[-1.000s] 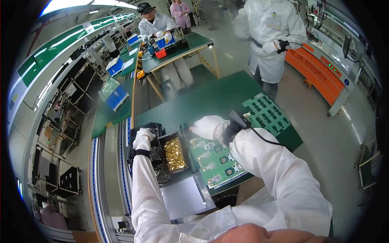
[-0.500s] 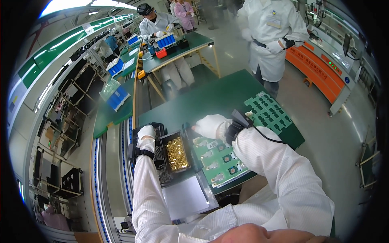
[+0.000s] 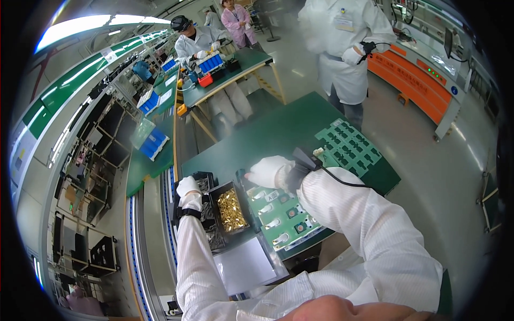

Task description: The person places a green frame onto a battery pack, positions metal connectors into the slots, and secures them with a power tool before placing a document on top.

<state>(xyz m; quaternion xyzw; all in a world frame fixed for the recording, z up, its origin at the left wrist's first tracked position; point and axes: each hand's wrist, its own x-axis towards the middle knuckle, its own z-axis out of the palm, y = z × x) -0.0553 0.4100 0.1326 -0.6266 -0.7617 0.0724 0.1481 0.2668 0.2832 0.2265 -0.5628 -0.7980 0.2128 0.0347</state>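
My left hand, in a white glove, is at the left edge of a black bin of dark small parts. Its fingers are curled, and whatever may be in them is hidden. Over the far left corner of a green panel with white fittings and dark round pieces, my right hand is gloved too. Its fingertips come together in a pinch near the panel's edge; I cannot make out anything between them. A black bin of brass-coloured small parts stands between the dark parts and the panel.
A white sheet lies at the near edge of the green table. Another green panel with cutouts lies at the far right. A co-worker in a white coat stands beyond it. Blue bins stand at the left.
The view has shifted slightly. My left hand has drawn a little toward me and left, showing more dark parts in the far bin. My right hand stays over the panel's corner.
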